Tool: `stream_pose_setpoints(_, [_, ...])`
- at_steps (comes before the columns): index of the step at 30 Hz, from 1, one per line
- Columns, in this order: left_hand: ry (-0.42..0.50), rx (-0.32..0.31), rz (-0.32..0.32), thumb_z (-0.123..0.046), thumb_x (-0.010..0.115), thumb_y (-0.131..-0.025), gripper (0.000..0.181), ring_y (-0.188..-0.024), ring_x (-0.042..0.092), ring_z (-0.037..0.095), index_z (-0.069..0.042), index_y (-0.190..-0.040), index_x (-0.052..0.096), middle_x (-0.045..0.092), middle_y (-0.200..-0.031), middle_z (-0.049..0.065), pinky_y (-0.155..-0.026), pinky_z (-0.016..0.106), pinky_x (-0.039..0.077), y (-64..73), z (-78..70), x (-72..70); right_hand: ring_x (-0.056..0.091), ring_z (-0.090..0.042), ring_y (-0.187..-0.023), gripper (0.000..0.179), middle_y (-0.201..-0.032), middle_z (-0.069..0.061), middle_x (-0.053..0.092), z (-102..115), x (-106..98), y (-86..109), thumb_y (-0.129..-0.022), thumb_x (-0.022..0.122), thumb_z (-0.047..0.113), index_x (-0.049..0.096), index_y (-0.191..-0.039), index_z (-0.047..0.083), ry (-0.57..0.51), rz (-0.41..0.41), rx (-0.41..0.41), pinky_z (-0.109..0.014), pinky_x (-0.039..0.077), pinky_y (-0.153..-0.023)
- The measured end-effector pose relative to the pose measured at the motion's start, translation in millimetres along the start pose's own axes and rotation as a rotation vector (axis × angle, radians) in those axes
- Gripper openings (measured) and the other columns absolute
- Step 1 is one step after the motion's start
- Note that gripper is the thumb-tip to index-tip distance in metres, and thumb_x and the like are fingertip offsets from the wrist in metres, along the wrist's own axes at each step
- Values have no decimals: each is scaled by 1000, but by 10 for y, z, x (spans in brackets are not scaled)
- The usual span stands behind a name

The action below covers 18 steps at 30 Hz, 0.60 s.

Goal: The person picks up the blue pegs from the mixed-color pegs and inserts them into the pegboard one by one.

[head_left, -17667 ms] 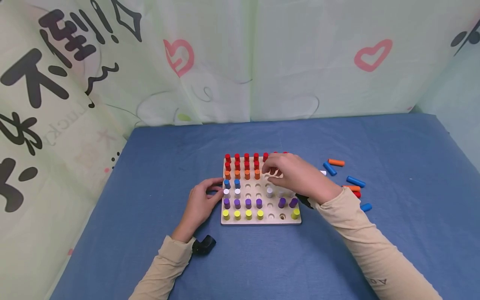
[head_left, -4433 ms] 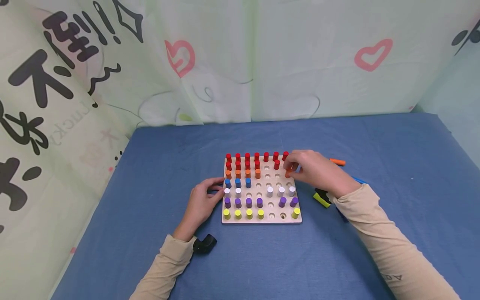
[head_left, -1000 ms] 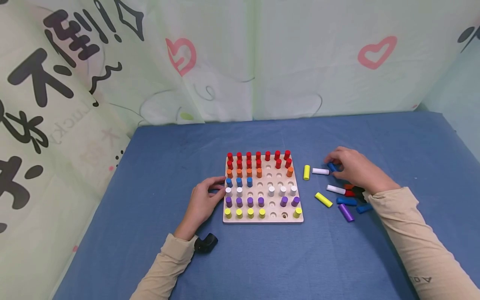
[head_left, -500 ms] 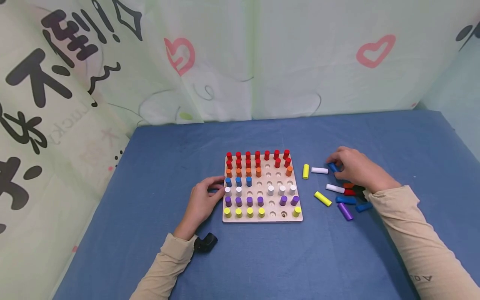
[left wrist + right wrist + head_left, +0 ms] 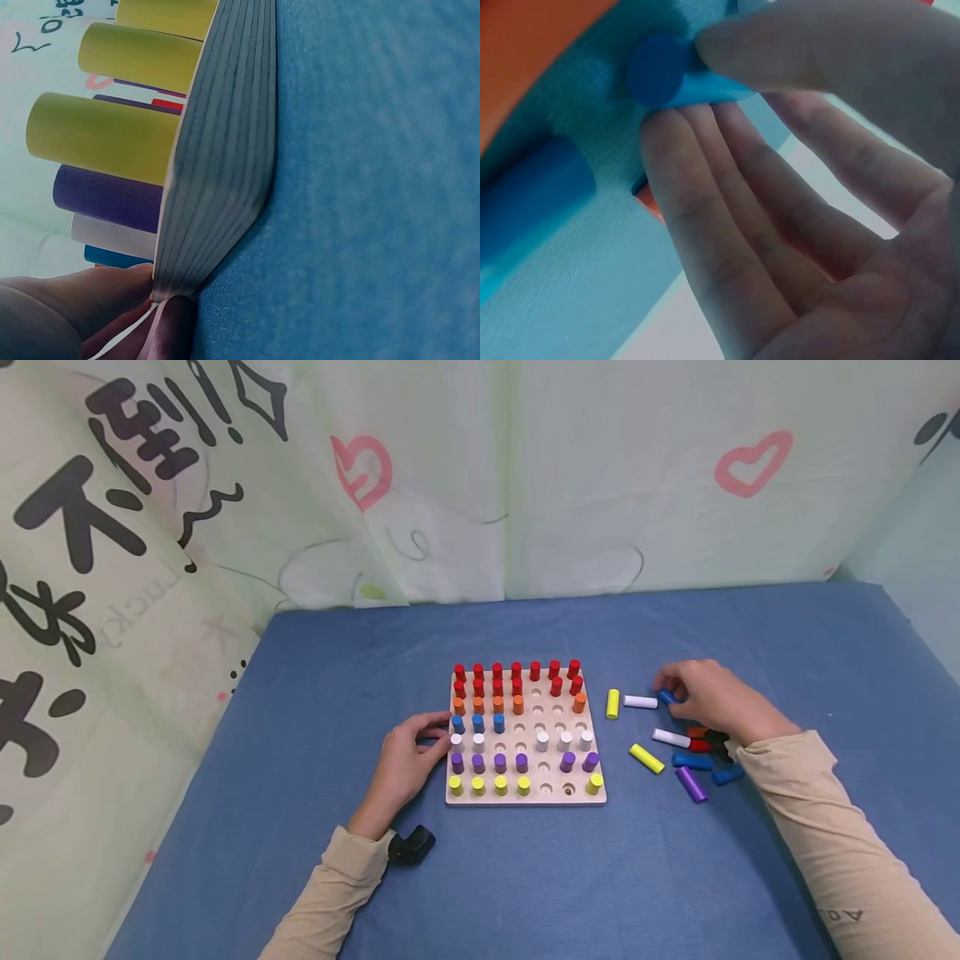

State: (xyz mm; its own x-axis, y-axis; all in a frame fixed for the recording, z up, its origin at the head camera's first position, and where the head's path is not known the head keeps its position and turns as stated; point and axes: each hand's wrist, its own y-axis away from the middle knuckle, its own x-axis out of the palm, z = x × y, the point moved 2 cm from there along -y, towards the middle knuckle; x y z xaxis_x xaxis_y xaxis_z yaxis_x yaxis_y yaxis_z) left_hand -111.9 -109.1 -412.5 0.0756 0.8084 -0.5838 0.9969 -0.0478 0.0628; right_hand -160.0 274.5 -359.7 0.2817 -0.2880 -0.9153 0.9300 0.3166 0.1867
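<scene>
Between thumb [image 5: 757,49] and fingers [image 5: 675,169] of the right hand [image 5: 716,697], we have a blue peg [image 5: 667,697], and it's a neat pinch! It sits right out at the tips, well away from the palm. Long axis looks close to level; from the head view it slants from upper left down to lower right, and at the right wrist one round end is turned towards the camera. Smooth, plain cylinder, flat-ended, dark on that face and brighter along its side, part of it tucked behind the thumb. Is it touching the blue cloth [image 5: 337,693]? Can't tell.

Just beside it lies a white peg [image 5: 640,702], then a yellow peg [image 5: 613,704]. Nearer the sleeve [image 5: 817,810], a loose cluster: orange peg [image 5: 697,732], red peg [image 5: 701,746], a second white peg [image 5: 670,738], two more blue pegs [image 5: 693,762], a purple peg [image 5: 691,784], and a second yellow peg [image 5: 647,758] apart from them.

Across to the left hand [image 5: 405,762]: thumb and fingers hold the left edge of the wooden pegboard [image 5: 534,798], its upright pegs ranked by colour, red at the far side, yellow nearest. Beyond, a pale backdrop [image 5: 450,460] carries pink hearts.
</scene>
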Motion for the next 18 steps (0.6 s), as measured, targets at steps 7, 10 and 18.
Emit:
stream_pose_setpoints(7, [-4,-6,0,-11,70,-93,38,-103,66,20,-9,-131,64,68,-119,9,-86,35,58,-6,-3,5,57,-25,-78,21,-83,-12,63,-11,0,-1,-78,71,-9,67,-97,-2,0,-17,-17,-44,51,-71])
stream_pose_setpoints(10, [-5,-6,1,-11,70,-93,38,-103,66,20,-10,-131,64,67,-119,9,-86,35,59,-3,-14,3,58,-26,-80,20,-84,-13,64,-3,-6,2,-78,71,-9,67,-97,-2,1,-22,-11,-46,52,-72])
stream_pose_setpoints(18, [-4,-12,4,-12,69,-93,38,-103,65,19,-10,-131,64,68,-118,8,-86,35,59,0,-15,0,61,-29,-83,21,-88,-15,66,41,-32,17,-79,71,-9,67,-98,-3,5,-23,8,-49,53,-76])
